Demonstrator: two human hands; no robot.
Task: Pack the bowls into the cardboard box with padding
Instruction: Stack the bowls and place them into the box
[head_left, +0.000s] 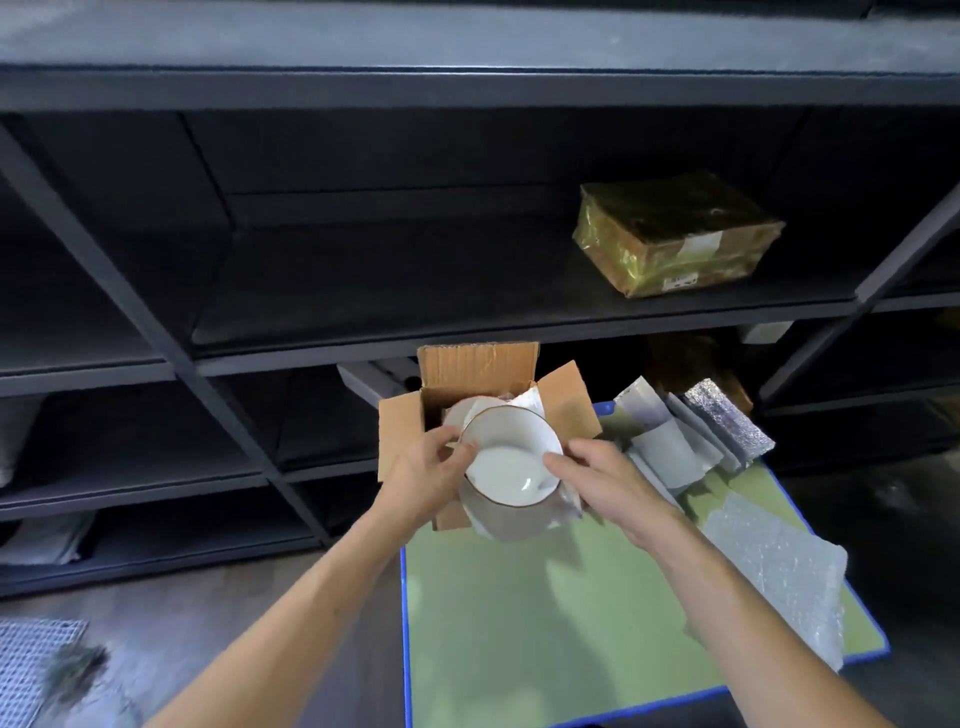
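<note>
1. At far left a pale woven mesh mat (36, 660) lies on the floor below the dark metal shelving (260, 332).
2. My left hand (431, 467) pinches the left rim of the white ceramic bowl with a thin brown-gold edge (514, 462).
3. That bowl is tilted toward me, above the near side of the open brown cardboard box (400, 431), with a grey padding sheet (509, 522) hanging under it.
4. Inside the box is what looks like a second white bowl (460, 413) beside white foam padding (530, 400), though I can't see it clearly.
5. My right hand (602, 478) grips the bowl's right rim, fingers curled onto it.
6. The box stands on the far left corner of the pale green table top with a blue border (545, 623).
7. On the table to the right lie white foam sheets (670, 447), a silver foil bubble pouch (727, 421) and a clear bubble-wrap sheet (779, 571).
8. On the shelf above sits a parcel wrapped in yellowish tape (675, 234); the print on its white labels is too small to read.
</note>
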